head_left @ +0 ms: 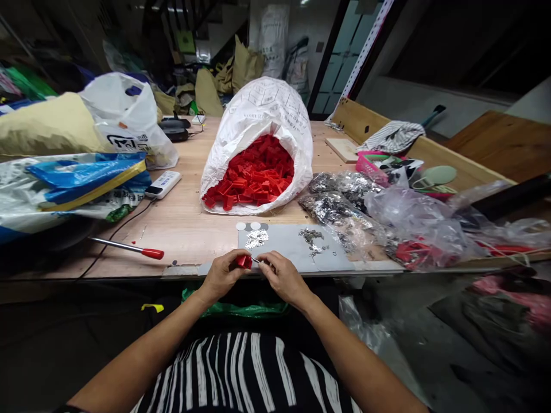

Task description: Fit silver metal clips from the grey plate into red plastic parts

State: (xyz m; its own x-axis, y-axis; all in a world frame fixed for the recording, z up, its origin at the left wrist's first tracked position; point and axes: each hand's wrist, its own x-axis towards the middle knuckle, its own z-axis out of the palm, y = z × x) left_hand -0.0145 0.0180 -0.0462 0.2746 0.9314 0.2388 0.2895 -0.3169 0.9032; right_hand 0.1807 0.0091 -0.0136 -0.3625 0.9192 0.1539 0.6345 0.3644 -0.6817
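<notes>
Between the thumb and fingers of my left hand [224, 276] is a small red plastic part [244, 262]. My right hand [282, 276] pinches a thin metallic piece [255, 260], its tip at the red part's right side; the rest is hidden by my fingers. Both hands are above the front edge of a grey mat [284, 246]. On that mat lie a pile of small shiny silver pieces [257, 238] and, to the right, a scatter of darker metal pieces [313, 240]. Behind it, a white woven sack [275, 97] lies with its mouth towards me, full of red plastic parts [258, 175].
Plastic bags of metal pieces [340, 212] and a pink basket [371, 167] crowd the right side. To the left are a red-handled metal rod [150, 253], a white power strip [163, 184] with a cable, and bulky bags [73, 178]. A green bag [245, 310] hangs below the table edge.
</notes>
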